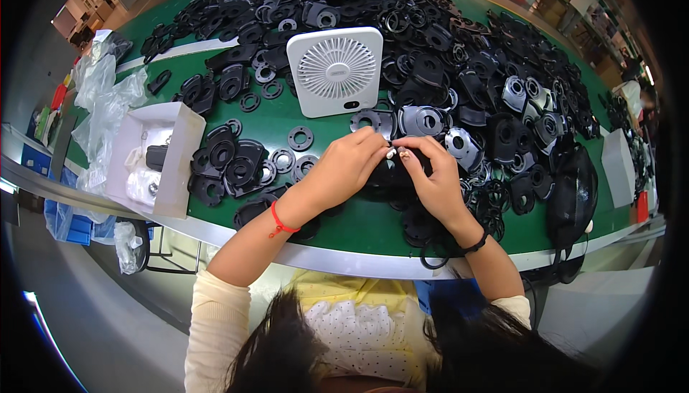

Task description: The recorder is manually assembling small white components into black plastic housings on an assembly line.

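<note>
My left hand (346,166) and my right hand (438,183) meet over the middle of the green table, fingertips almost touching. Both are closed in a pinch on a black plastic part (388,172), whose shape is mostly hidden by the fingers and the shade beneath them. Just beyond the fingertips lies a glossy black housing with a round opening (422,120). A flat black ring (300,137) rests on the table to the left of my left hand. Close to my right wrist is a thin black ring (434,253) at the table's near edge.
A white square fan (336,70) stands upright beyond my hands. Heaps of black plastic parts (430,34) cover the far and right table. On the left are a white open box (172,156) and clear plastic bags (108,106). A black bag (572,195) sits at the right.
</note>
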### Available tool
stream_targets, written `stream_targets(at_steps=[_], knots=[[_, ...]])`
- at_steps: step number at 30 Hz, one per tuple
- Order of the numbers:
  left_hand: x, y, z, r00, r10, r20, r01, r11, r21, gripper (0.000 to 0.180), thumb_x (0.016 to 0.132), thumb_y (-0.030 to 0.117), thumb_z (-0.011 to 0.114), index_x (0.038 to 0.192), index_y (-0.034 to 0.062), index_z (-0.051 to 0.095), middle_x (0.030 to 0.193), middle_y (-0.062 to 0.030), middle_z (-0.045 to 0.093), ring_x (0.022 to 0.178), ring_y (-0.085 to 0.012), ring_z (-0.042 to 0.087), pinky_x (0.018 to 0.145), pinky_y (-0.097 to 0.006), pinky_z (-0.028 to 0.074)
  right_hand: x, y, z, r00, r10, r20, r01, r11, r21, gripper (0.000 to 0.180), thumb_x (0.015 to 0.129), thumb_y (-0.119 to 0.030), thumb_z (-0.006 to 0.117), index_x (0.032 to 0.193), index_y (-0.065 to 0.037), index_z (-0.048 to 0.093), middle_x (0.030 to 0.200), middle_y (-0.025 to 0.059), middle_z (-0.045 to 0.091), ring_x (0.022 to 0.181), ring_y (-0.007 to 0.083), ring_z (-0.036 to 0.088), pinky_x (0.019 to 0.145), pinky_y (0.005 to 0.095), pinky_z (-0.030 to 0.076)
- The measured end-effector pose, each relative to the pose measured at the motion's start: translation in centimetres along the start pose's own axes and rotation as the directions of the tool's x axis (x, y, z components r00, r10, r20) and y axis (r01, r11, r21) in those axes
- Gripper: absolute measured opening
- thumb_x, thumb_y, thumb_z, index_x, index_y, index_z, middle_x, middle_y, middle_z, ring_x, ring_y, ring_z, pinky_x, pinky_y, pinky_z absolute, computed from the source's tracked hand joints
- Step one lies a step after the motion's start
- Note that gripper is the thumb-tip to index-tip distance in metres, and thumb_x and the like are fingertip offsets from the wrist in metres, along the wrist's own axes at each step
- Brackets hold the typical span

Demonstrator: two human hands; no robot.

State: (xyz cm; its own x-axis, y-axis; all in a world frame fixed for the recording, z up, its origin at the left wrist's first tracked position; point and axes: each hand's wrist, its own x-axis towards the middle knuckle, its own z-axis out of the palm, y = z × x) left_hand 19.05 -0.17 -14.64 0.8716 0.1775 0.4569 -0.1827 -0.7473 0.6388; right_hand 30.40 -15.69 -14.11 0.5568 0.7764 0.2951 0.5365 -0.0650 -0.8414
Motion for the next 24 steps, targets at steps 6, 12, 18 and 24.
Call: stream_targets(at_steps=[6, 12, 18, 24], knots=[[0.0, -0.1, -0.1, 1.0, 0.019, 0.003, -0.019, 0.999, -0.027, 0.008, 0.09, 0.006, 0.057, 0.09, -0.0021, 0.058, 0.081, -0.0151, 0.056, 0.071, -0.0334, 0.056, 0.064, -0.038, 0.046, 0.3, 0.8, -0.2, 0.994, -0.107, 0.011, 0.108, 0.994, -0.031, 0.016, 0.088, -0.008, 0.061, 0.102, -0.001, 0.062, 0.087, 0.0093, 0.065, 0.08, 0.016, 0.063, 0.07, 0.0262, 0.047], [0.4, -0.5, -0.7, 0.993, -0.04, -0.107, 0.032, 0.996, -0.079, 0.011, 0.091, 0.005, 0.054, 0.096, -0.0017, 0.061, 0.078, -0.0115, 0.059, 0.067, -0.0224, 0.057, 0.062, -0.03, 0.045, 1.5, 0.2, -2.6, 0.883, 0.335, 0.328, -0.434, 0.85, 0.3, 0.014, 0.092, -0.016, 0.061, 0.096, -0.003, 0.06, 0.08, -0.0038, 0.058, 0.069, 0.0026, 0.051, 0.059, 0.0188, 0.04], [0.3, -1.1, -1.3, 0.969, -0.235, -0.077, 0.227, 0.969, -0.103, 0.019, 0.092, 0.012, 0.054, 0.105, -0.001, 0.058, 0.081, -0.0105, 0.057, 0.071, -0.0207, 0.057, 0.069, -0.03, 0.047, 2.8, 1.9, -5.7, 0.9, 0.407, 0.155, -0.431, 0.778, 0.456, 0.02, 0.091, -0.023, 0.063, 0.087, -0.004, 0.059, 0.068, -0.0021, 0.053, 0.053, 0.0052, 0.049, 0.047, 0.0191, 0.038], [-0.9, -0.8, -0.5, 0.97, -0.214, 0.114, 0.169, 0.934, 0.315, 0.059, 0.08, 0.04, 0.072, 0.12, 0.0017, 0.051, 0.107, -0.0171, 0.047, 0.093, -0.0323, 0.053, 0.08, -0.04, 0.046, 3.2, 3.3, -6.5, 0.914, 0.299, -0.274, -0.061, 0.771, 0.634, 0.031, 0.097, -0.019, 0.053, 0.118, 0.004, 0.051, 0.101, 0.0142, 0.063, 0.079, 0.012, 0.06, 0.066, 0.0218, 0.048]])
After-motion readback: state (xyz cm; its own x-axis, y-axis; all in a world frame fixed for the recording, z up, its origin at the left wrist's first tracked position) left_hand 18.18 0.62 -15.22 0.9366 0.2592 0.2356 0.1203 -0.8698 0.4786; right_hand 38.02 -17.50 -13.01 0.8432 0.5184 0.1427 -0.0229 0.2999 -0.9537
